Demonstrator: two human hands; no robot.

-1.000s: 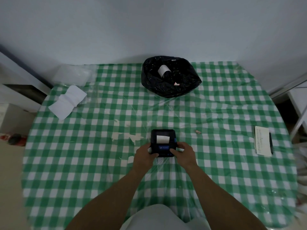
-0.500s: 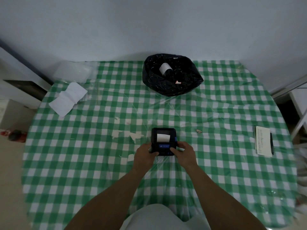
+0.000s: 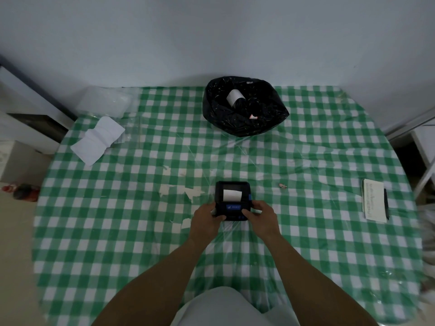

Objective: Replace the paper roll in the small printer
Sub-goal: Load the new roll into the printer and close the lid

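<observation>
Printer: small black box-shaped printer (image 3: pixel 232 200) on the green-checked plastic tablecloth (image 3: pixel 117 220), near the table's centre, with a white paper strip (image 3: pixel 232 195) showing at its slot.
Left hand (image 3: pixel 207 220): closed around the printer's near-left corner.
Right hand (image 3: pixel 262 216): closed on the near-right corner, thumb over the front panel.
Orientation: long axis runs away from the person; blue control strip nearest.
Technique: likely seating the cover; press both sides evenly, keeping paper straight.
Bin: black bag (image 3: pixel 244 107), well apart, holds a white roll (image 3: pixel 233 96).

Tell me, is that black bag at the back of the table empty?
No, the black bag holds a white paper roll lying near its top, beside a small pinkish scrap.
</observation>
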